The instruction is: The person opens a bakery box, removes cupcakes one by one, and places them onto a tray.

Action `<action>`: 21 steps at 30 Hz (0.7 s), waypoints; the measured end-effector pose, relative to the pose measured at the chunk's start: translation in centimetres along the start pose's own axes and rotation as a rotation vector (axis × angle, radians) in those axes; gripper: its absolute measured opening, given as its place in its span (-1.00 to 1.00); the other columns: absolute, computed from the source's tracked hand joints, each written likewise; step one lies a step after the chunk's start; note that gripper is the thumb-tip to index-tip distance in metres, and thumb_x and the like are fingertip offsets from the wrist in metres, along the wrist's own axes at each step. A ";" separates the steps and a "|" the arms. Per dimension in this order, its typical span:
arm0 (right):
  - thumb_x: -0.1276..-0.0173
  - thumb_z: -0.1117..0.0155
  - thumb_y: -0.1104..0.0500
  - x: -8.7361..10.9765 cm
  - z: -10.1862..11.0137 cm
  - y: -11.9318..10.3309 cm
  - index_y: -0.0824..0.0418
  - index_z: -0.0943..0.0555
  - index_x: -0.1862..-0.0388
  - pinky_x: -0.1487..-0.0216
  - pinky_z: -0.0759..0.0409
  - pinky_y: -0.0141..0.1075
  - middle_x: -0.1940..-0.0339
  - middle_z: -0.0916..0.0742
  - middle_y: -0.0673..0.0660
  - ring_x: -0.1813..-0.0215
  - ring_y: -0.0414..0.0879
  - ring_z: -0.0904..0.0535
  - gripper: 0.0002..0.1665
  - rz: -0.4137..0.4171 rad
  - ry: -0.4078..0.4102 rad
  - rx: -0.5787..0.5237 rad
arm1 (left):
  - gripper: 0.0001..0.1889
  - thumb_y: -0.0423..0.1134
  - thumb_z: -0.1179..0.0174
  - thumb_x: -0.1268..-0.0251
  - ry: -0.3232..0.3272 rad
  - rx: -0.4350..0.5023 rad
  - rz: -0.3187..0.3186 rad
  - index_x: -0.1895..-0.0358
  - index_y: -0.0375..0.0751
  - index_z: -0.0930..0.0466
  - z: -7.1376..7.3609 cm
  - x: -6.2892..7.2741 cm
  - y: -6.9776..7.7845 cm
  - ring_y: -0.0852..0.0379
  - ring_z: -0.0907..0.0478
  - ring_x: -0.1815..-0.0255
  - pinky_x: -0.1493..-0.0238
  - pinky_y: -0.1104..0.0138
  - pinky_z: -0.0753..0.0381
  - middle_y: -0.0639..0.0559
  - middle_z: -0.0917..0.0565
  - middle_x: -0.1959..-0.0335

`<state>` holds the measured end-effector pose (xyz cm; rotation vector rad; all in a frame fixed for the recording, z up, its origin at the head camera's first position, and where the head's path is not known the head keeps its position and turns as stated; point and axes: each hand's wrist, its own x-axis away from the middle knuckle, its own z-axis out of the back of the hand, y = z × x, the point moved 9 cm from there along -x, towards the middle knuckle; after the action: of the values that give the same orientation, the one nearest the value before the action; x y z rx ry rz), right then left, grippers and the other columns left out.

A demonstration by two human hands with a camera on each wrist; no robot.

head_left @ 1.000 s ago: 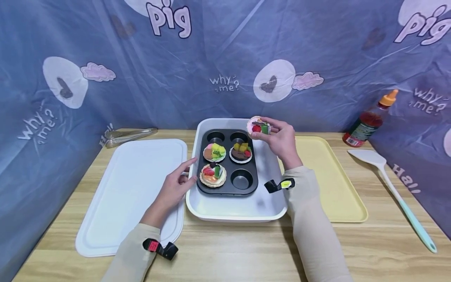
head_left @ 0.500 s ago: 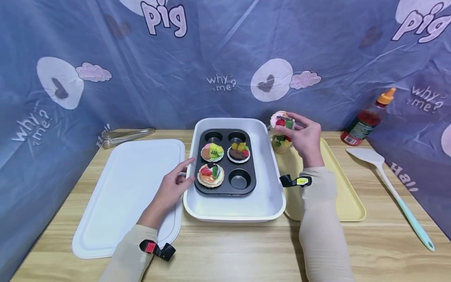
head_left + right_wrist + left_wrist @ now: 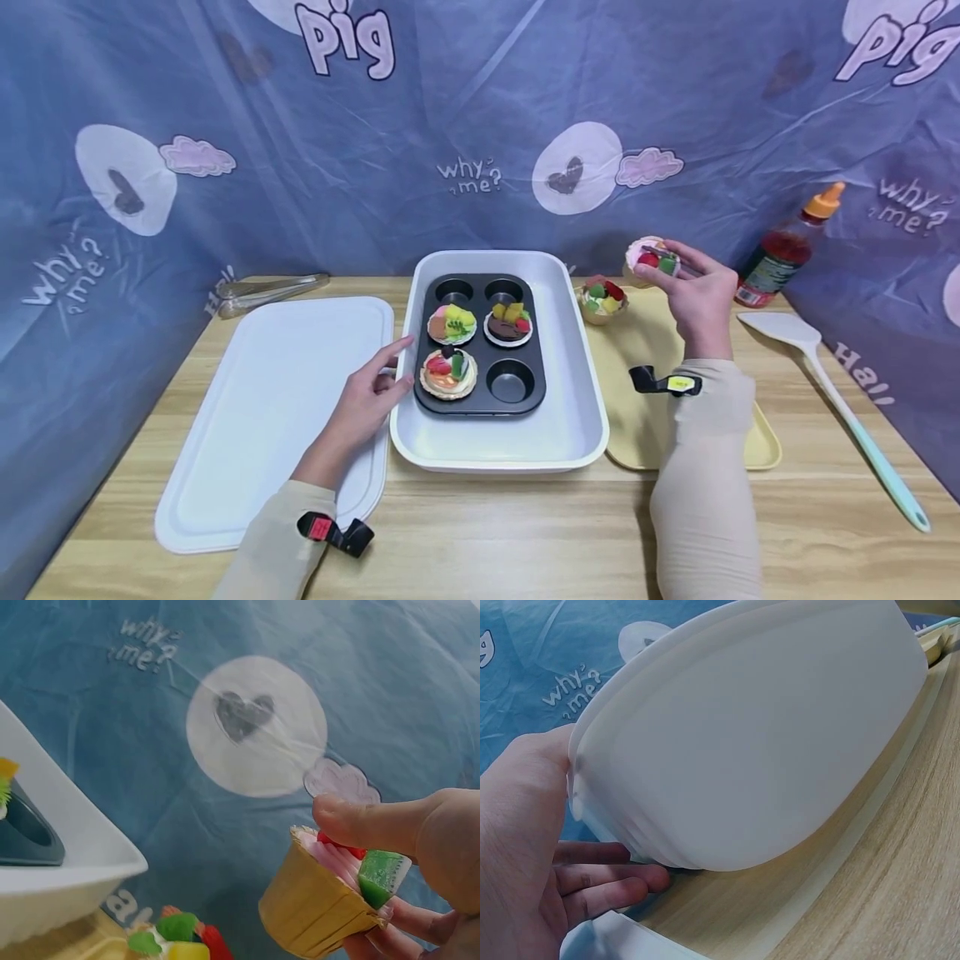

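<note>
Head view: right hand (image 3: 702,292) pinches a pink-filled, tan-cased fruit tart (image 3: 651,259), two o'clock from a white rectangular plastic tub (image 3: 498,442); left hand (image 3: 371,396), fingers relaxed, touches the tub's nine-o'clock rim.

"pig" lettering (image 3: 345,40), repeated "why me?" (image 3: 469,177), slanted word starting "Ha" (image 3: 857,374), all on blue backdrop (image 3: 420,125), bottle label (image 3: 768,271) illegible

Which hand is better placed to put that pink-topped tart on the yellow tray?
Probably the right hand: it pinches the pink-topped tart near the yellow tray. The left hand touches the white tub on its side away from that tray.
</note>
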<state>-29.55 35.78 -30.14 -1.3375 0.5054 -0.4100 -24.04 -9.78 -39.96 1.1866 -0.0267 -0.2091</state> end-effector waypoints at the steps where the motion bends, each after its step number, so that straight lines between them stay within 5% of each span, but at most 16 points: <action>1: 0.04 -0.70 0.20 0.0 0.3 0.2 0.06 -0.73 -0.16 0.19 -0.56 -0.60 -0.19 -0.69 0.04 -0.02 -0.23 -0.63 -0.31 -0.006 0.013 -0.008 | -0.41 -0.32 -0.20 -0.40 0.002 0.001 -0.004 -0.48 0.03 -0.38 0.0 0.0 0.0 0.22 -0.48 0.38 0.25 0.44 -0.45 -0.25 -0.58 -0.09; 13: 0.16 -0.75 0.21 -0.9 3.2 3.1 0.05 -0.73 -0.15 0.31 -0.56 -0.60 0.18 -0.74 -0.08 0.20 -0.31 -0.66 -0.24 -0.136 0.126 -0.106 | -0.41 -0.29 -0.20 -0.40 0.007 -0.017 -0.001 -0.48 0.08 -0.38 0.0 0.0 0.0 0.20 -0.50 0.36 0.22 0.42 -0.45 -0.24 -0.60 -0.12; 21: 0.07 -0.72 0.15 -1.9 2.9 5.9 -0.01 -0.68 -0.23 0.18 -0.51 -0.60 -0.26 -0.61 0.01 0.08 -0.34 -0.57 -0.22 -0.198 0.124 0.028 | -0.41 -0.30 -0.20 -0.40 0.012 -0.026 -0.008 -0.48 0.07 -0.38 0.1 -0.1 0.0 0.22 -0.50 0.39 0.21 0.41 -0.45 -0.23 -0.60 -0.09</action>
<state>-29.52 40.35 -35.26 -1.3452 0.4694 -0.6640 -24.12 -9.86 -39.89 1.1620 -0.0091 -0.2087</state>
